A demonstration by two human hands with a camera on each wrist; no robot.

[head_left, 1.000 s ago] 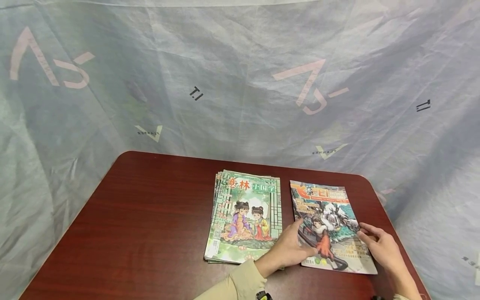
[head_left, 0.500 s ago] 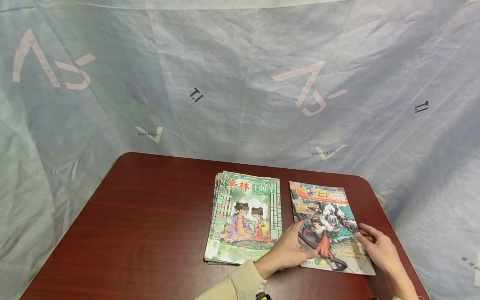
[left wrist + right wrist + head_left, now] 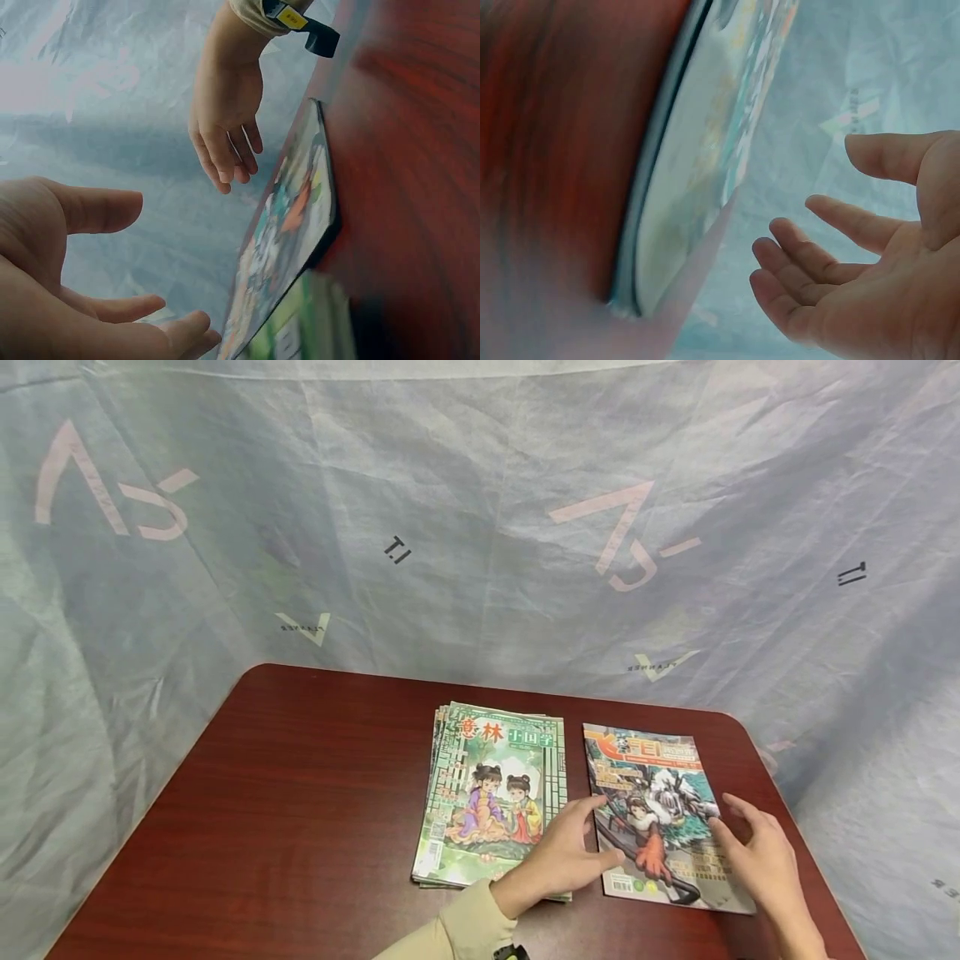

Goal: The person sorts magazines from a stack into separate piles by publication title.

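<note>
A magazine (image 3: 667,802) with an orange title and a red-clad figure lies flat on the right of the table. My left hand (image 3: 562,852) hovers at its left edge, fingers spread and thumb apart, partly over the green pile. On the other side, my right hand (image 3: 765,852) hangs near the right edge with its fingers loosely extended. Both wrist views show a gap between each hand and the magazine (image 3: 292,217); neither hand holds anything. To the left sits a slightly uneven pile of magazines (image 3: 491,785), its top cover green with two cartoon children.
The dark red wooden table (image 3: 285,810) has rounded back corners. A grey printed cloth (image 3: 480,527) hangs behind it and along both sides. The right-hand magazine lies near the table's right edge, a narrow strip of wood between it and the pile.
Both hands have come off the magazine's edges: the left moved slightly left and the right opened outward. The magazine and the pile keep their places on the table.
</note>
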